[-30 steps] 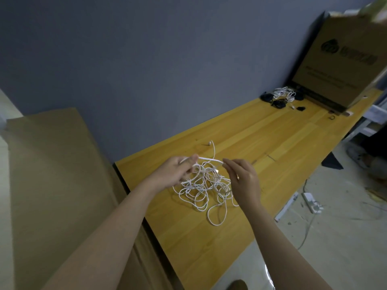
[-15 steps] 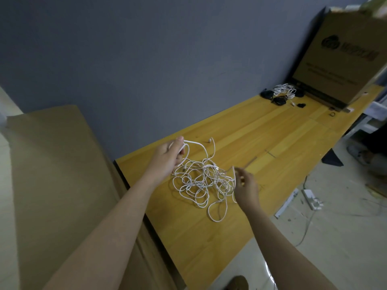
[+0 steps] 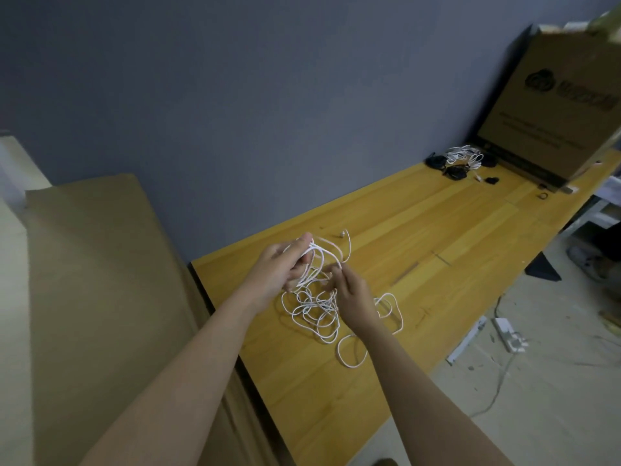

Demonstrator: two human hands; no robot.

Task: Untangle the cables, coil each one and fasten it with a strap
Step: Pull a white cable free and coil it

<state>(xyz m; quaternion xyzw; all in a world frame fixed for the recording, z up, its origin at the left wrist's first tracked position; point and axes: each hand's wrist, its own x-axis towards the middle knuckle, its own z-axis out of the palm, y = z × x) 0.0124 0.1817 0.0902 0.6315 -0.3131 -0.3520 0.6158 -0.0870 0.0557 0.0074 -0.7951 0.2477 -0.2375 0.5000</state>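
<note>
Both hands' grip on white cable tangle [image 3: 314,309]; rest below on table [image 3: 437,230].

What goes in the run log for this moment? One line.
stage: untangling | left hand: holds loops of white cable | right hand: pinches a strand | tangle on wooden table | straps: none fastened

You have a white cable tangle [image 3: 314,309] looped over a honey-yellow wooden tabletop [image 3: 420,230] with a streaky plank grain. Behind it the wall [image 3: 268,95] is a flat grey-blue. The cardboard box [image 3: 557,105] at the far end is plain brown with a dark logo and dark lettering (too blurred to read). Beside it sit more white cable coils [image 3: 465,155] among black bundles [image 3: 455,171]. To your left, a cardboard sheet [image 3: 94,280] shows dull tan.
</note>
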